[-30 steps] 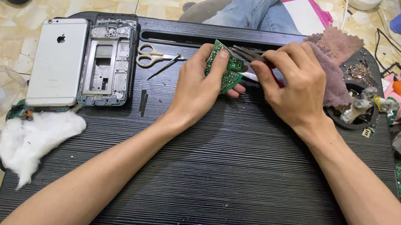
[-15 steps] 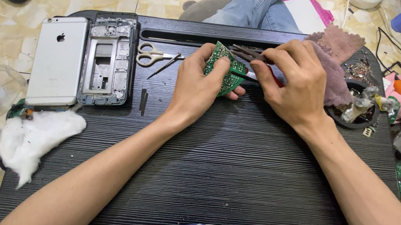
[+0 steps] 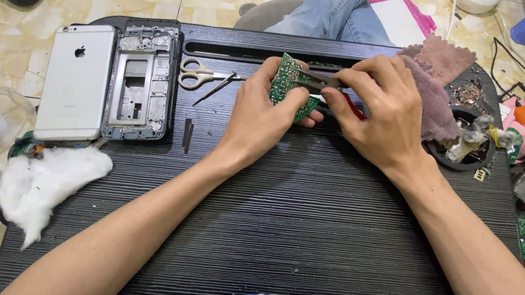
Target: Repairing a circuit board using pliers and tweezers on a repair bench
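Note:
My left hand [image 3: 260, 111] grips a small green circuit board [image 3: 288, 80] and holds it tilted on edge above the black table [image 3: 306, 224]. Gripped in my right hand [image 3: 383, 111] are pliers with red handles [image 3: 321, 79], and their dark jaws touch the board's upper face. Both hands meet near the table's far middle. The palm of my right hand hides most of the pliers' handles.
A silver phone [image 3: 77, 82] lies face down at the far left beside a bare metal phone frame [image 3: 141, 79]. Small scissors [image 3: 200, 74] and tweezers [image 3: 215, 88] lie nearby. White cotton [image 3: 44, 183] sits left, a pink cloth [image 3: 438, 88] and round dish [image 3: 464, 146] right.
Both hands have stayed in place on the board. The pliers' jaws shifted slightly along the board's top.

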